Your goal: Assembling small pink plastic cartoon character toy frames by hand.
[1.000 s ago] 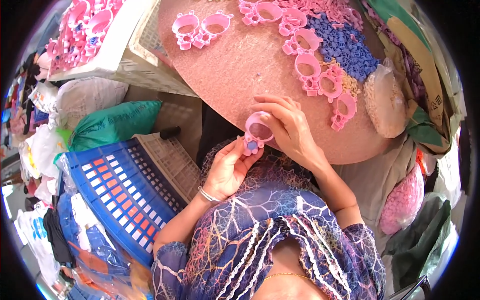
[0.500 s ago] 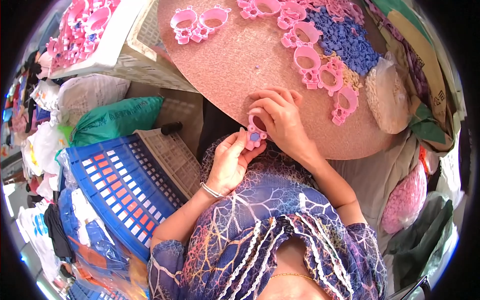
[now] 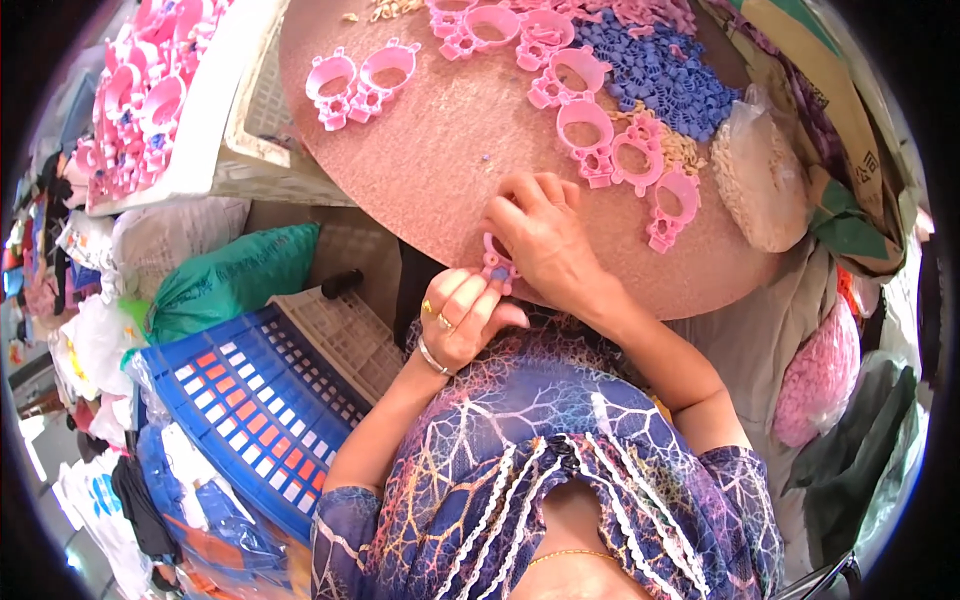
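At the near edge of the round table [image 3: 420, 160], both hands hold one pink plastic ring piece [image 3: 491, 246] with a small blue part set in its lower end. My left hand [image 3: 462, 318] pinches that lower end, its fingers curled. My right hand [image 3: 545, 240] is closed around the ring from the other side and hides most of it. More pink ring pieces [image 3: 585, 125] lie in a curved row beyond my right hand. Two joined pink rings [image 3: 360, 82] sit farther left on the tabletop.
Small blue parts [image 3: 665, 75] are heaped at the back right, beside a clear bag of beige pieces [image 3: 760, 175]. A white crate [image 3: 250, 165] with many pink pieces stands at the left. A blue basket [image 3: 250, 400] and a green sack [image 3: 235, 275] are below it.
My left hand has rolled over, its knuckles and rings now showing. The pink piece has turned and is more covered by my fingers. The whole view has shifted slightly.
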The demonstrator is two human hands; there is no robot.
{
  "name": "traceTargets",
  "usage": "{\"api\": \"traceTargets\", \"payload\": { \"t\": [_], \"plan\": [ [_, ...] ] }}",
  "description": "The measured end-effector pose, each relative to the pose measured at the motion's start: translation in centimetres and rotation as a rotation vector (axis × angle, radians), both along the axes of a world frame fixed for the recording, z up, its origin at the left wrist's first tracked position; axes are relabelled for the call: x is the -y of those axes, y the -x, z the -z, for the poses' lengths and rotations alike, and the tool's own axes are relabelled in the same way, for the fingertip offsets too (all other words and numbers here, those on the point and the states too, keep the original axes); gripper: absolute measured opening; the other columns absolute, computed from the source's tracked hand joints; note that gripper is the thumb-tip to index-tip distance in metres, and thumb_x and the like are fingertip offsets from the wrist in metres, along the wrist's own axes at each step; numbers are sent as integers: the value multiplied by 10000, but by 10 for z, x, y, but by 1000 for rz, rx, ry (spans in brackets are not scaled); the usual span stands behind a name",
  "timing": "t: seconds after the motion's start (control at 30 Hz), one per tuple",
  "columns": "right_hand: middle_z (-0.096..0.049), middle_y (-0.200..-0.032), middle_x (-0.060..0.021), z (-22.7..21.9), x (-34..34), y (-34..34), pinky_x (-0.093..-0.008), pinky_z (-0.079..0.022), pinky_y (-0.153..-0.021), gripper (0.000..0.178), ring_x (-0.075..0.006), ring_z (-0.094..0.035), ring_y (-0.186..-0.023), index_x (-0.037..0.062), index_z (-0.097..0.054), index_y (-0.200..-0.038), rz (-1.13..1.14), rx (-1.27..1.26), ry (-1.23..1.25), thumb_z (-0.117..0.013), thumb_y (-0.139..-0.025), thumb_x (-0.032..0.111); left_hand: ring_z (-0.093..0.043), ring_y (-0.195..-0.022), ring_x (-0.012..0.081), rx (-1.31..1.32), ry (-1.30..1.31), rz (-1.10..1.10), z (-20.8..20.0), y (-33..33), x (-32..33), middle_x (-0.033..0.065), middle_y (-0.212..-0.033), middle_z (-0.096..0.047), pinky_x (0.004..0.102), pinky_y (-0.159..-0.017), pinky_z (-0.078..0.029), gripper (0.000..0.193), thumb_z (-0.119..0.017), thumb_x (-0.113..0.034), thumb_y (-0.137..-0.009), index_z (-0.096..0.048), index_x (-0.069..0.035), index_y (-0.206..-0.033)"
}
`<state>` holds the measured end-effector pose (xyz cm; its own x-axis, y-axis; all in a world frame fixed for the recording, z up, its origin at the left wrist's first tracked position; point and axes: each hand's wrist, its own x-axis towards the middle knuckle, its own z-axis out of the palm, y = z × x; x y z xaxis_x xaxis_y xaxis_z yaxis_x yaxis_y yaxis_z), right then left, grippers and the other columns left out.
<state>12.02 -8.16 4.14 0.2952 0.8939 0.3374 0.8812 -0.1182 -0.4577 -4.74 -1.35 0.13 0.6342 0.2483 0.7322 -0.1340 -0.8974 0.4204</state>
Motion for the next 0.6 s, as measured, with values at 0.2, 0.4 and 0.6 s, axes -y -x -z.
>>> {"api": "traceTargets", "payload": {
  "t": [0.2,0.4,0.6],
  "plan": [
    [-562,-1013,-97,-2,-15,-2,-444,-368,-898,136,-303,-509,-998,105,-600,-907,12,40,-16,-620,-798,185,-650,-1025,328,28,109,-125,5,-5,-1,119,-1119,-658,436,-874,-561,308,-851,-15,-749,-701,1,-1017],
    [-542,-957,-93,7,-38,-22,-414,-403,-843,138,-299,-512,-951,95,-593,-893,37,35,-56,-633,-795,184,-661,-903,275,1,183,-303,-6,-26,-14,96,-1029,-709,407,-894,-470,306,-868,-59,-738,-676,-54,-976],
    [-647,-1036,-125,-23,-33,-46,-433,-493,-847,205,-335,-613,-980,54,-646,-958,49,-69,-194,-718,-770,91,-666,-944,280,-70,187,-322,-21,-33,-16,91,-1036,-699,413,-906,-462,340,-841,-16,-729,-691,-29,-1034]
  ]
}}
